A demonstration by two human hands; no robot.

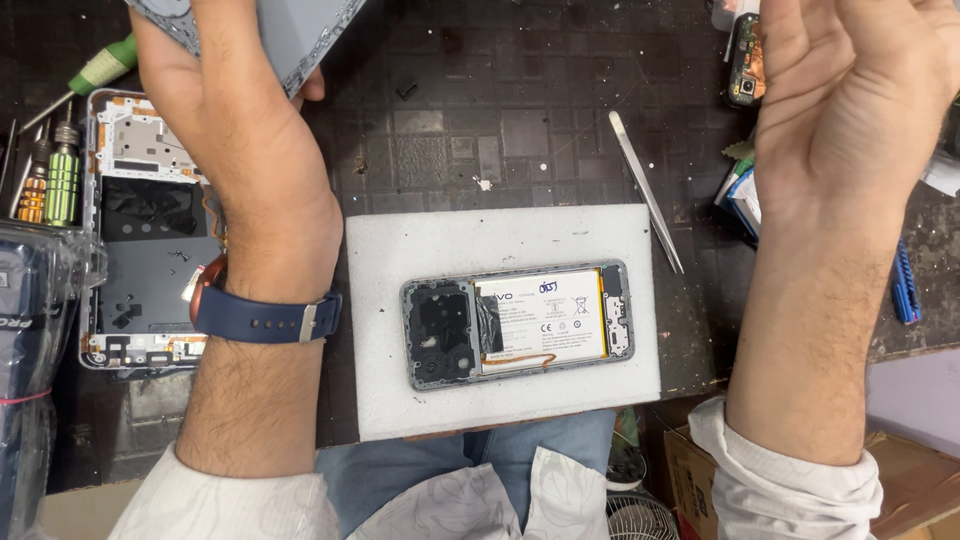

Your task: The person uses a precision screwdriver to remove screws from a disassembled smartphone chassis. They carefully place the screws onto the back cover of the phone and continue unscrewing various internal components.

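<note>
a dark workbench [560, 100] with a gridded, speckled mat is filling most of the view. on it a white foam pad [400, 380] is lying near the front edge, and an opened phone [517, 323] is resting flat in the middle of the pad, its back off, its white battery and dark camera section showing. to the left a second stripped phone frame [140, 150] is lying partly under the left forearm.

the left hand [215, 95] is rising toward the top edge, fingers curled around a grey back cover [300, 35] and gripping it; a blue watch strap [265, 320] is sitting on that wrist. the right hand [850, 95] is hovering well above the bench, palm open, fingers loosely spread, holding nothing.

metal tweezers [648, 195] are lying just beside the pad's upper right corner. green-handled screwdrivers [60, 180] are resting at the far left.
</note>
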